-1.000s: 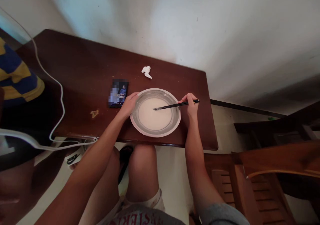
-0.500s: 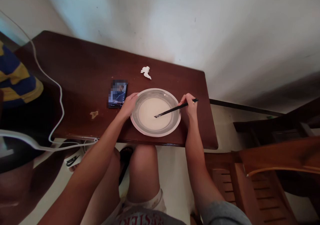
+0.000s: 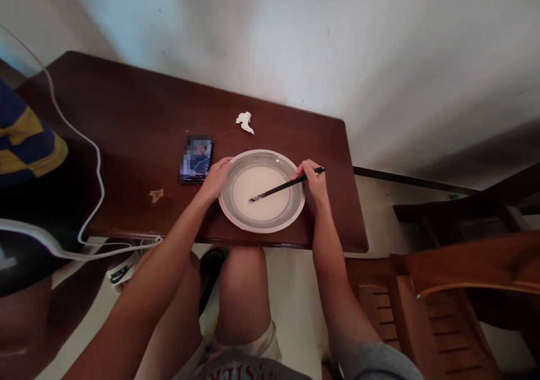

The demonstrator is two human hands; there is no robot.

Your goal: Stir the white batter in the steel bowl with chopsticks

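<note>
A round metal bowl [image 3: 261, 227] with a pale rim stands near the table's front edge. A smooth, milky white liquid [image 3: 265, 208] covers its bottom. My left hand [image 3: 217, 178] grips the bowl's left rim, fingers at the outer side and partly hidden. Over the right rim, my right hand [image 3: 313, 178] is closed around black chopsticks [image 3: 282, 186]. They slant down to the left, and their whitened tips are at the liquid's surface, left of the middle.
On the dark wooden table [image 3: 126, 110] lie a phone [image 3: 197, 159] with a lit screen and a crumpled tissue [image 3: 244, 122]. A white cable [image 3: 99, 171] crosses the left side, beside a person in a striped top [image 3: 29, 138]. A wooden chair [image 3: 405, 301] stands at the right.
My right hand has shifted slightly left, and the chopstick tips have moved left through the white liquid. My left hand stays on the bowl's rim.
</note>
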